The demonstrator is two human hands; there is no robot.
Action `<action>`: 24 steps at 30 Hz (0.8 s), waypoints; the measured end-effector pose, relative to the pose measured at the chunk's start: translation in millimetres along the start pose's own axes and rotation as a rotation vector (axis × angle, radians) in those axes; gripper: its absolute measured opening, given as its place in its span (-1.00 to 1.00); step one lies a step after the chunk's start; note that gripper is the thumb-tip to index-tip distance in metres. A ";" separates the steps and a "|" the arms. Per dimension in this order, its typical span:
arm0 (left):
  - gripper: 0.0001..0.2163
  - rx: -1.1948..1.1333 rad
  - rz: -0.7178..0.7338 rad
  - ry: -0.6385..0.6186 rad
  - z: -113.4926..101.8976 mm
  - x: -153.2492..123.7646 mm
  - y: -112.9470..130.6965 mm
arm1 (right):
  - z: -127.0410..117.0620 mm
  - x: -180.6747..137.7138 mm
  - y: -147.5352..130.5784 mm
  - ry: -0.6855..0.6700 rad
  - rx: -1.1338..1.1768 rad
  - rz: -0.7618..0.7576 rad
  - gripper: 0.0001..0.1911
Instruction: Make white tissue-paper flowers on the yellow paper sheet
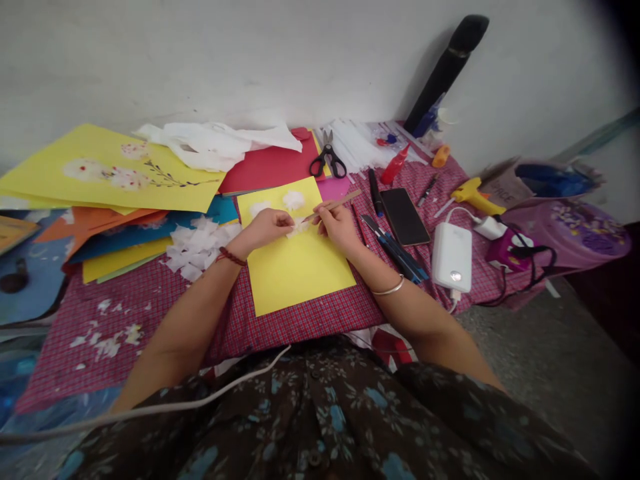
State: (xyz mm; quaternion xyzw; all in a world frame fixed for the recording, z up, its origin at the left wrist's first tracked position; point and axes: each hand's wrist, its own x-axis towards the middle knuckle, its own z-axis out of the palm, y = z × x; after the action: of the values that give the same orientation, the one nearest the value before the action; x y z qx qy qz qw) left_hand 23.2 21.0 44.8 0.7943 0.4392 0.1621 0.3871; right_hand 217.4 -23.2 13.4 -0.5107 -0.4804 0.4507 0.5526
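Observation:
A yellow sheet of paper (300, 280) lies in front of me, with fluffy white tissue patches (293, 199) on its upper part. My right hand (339, 225) is closed around a thin wooden stick (350, 197), whose tip points at a white patch between my hands. Over the sheet's left side, my left hand (269, 228) has its fingertips pinched together at that same patch; whatever sits between them is too small to make out. Torn white tissue pieces (197, 248) are heaped just left of my left wrist.
Black-handled scissors (327, 157) lie beyond the sheet. To the right are a red glue bottle (396, 165), a black marker (375, 192), a phone (404, 215), a white power bank (452, 257) and a yellow glue gun (473, 195). Coloured papers (115, 243) are stacked left.

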 end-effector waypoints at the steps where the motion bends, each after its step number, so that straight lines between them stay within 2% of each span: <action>1: -0.87 0.011 -0.007 0.025 1.7 1.5 -1.2 | -0.2 -0.9 0.5 -0.002 0.004 -0.030 -0.87; 5: -0.90 0.037 0.018 0.087 7.2 5.8 -3.7 | 1.5 -6.0 2.3 -0.082 -0.064 -0.106 -0.82; 10: -0.88 0.033 0.011 0.121 11.4 7.4 -1.3 | 4.0 -9.8 5.8 -0.162 -0.287 -0.181 -0.84; 17: -0.85 -0.091 0.048 0.065 8.1 7.4 -5.8 | 4.7 -12.5 0.1 -0.189 -0.578 -0.281 -0.82; 21: -0.84 -0.174 0.040 0.148 8.1 8.3 -10.6 | 7.4 -15.1 -7.3 -0.200 -0.737 -0.324 -0.82; 24: -0.84 -0.149 0.027 0.223 -3.2 5.8 -6.2 | 10.2 -16.3 -10.0 -0.206 -0.844 -0.340 -0.80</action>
State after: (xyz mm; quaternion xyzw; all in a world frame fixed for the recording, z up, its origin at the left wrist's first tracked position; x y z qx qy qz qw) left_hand 21.0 29.2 41.7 0.7462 0.4555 0.2868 0.3917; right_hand 205.2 -38.7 22.5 -0.5577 -0.7508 0.1672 0.3119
